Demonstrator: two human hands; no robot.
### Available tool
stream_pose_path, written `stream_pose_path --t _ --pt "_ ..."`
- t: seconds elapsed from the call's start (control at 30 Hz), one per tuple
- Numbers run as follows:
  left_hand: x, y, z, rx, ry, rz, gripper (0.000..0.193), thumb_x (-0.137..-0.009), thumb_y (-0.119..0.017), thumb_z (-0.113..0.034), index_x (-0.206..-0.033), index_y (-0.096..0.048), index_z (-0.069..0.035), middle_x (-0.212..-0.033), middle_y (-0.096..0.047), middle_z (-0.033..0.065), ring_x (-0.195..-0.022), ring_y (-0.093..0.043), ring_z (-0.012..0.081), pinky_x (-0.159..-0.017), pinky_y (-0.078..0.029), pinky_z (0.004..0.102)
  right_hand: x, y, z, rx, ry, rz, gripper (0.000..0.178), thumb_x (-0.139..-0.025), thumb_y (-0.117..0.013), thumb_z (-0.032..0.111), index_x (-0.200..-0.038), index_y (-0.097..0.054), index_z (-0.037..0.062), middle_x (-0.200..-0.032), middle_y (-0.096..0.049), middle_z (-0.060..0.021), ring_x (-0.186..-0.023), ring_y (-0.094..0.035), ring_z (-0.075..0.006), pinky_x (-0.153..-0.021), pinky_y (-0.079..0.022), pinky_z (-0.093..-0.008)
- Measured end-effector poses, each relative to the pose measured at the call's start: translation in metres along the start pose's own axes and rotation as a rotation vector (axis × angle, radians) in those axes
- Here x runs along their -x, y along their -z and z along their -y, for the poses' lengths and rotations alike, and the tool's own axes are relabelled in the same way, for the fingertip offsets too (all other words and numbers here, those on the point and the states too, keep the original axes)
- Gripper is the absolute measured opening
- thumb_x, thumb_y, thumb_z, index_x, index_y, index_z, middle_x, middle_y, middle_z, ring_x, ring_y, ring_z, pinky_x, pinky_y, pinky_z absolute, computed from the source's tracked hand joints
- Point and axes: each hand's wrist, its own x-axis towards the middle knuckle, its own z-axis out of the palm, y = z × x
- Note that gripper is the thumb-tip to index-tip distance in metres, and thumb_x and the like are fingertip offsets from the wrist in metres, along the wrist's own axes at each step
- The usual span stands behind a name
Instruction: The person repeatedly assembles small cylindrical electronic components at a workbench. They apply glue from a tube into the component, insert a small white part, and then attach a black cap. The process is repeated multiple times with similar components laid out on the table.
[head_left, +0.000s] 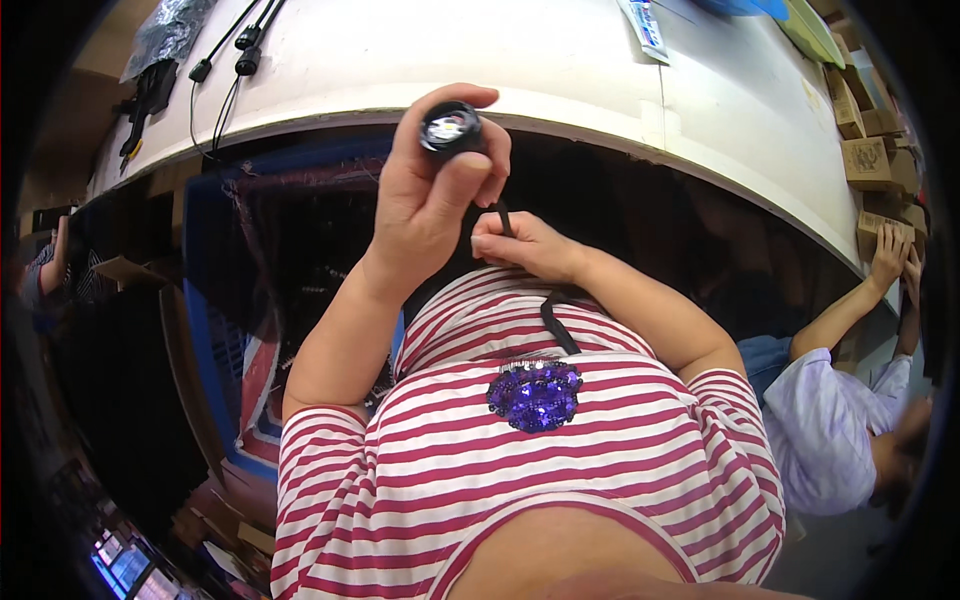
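A black flashlight (452, 129) is in my left hand (425, 195), held up near the table's front edge with its shiny reflector facing me. My fingers wrap round its head and the thumb lies along its side; the rest of its body is hidden. Just below and to the right, my right hand (535, 247) is closed on a thin black strap (505, 220). Another stretch of black strap (556, 322) hangs against my striped shirt. Whether the strap joins the flashlight cannot be made out.
A white table (400, 60) spans the front, bearing black cables with connectors (248, 50), a clear plastic bag (165, 38) and a white-and-blue tube (645, 30). A blue crate (215, 330) stands low at left. At right, a co-worker's hands (890, 255) touch small cardboard boxes (868, 163).
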Motion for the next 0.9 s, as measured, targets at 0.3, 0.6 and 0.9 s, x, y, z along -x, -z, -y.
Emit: stream_pose_path --t 0.3,0.6,0.9 --pt "0.004 0.005 -0.02 -0.266 0.265 0.219 0.047 -0.074 -0.061 0.003 -0.119 -0.046 0.0 -0.107 -0.056 0.0102 -0.102 -0.052 0.0149 -0.089 -0.039 0.0263 0.013 0.031 -0.023 -0.178 -0.177 0.196 0.02 -0.085 -0.057 0.027 -0.081 -0.054 0.008 -0.067 -0.045 0.0048 -0.062 -0.039 -0.0041 -0.057 -0.033 -0.0197" --pt "0.002 -0.006 -0.014 -0.181 0.081 -0.063 0.036 -0.08 -0.062 -0.004 -0.11 -0.043 -0.001 -0.09 -0.057 0.0094 -0.062 -0.049 0.0044 -0.053 -0.041 0.0144 0.02 0.019 -0.035 0.347 0.233 -0.459 0.039 -0.074 -0.069 0.026 -0.102 -0.053 0.0034 -0.096 -0.055 -0.0065 -0.084 -0.053 -0.0141 -0.074 -0.043 -0.0274" --pt "0.01 -0.024 0.002 -0.21 0.163 -0.03 0.034 -0.079 -0.065 -0.008 -0.106 -0.045 -0.005 -0.088 -0.053 0.0046 -0.07 -0.045 0.0053 -0.06 -0.038 0.0154 0.012 0.029 -0.047 0.261 0.299 -0.414 0.024 -0.082 -0.058 0.025 -0.078 -0.058 0.0017 -0.063 -0.048 -0.0006 -0.062 -0.042 -0.0082 -0.058 -0.036 -0.0244"
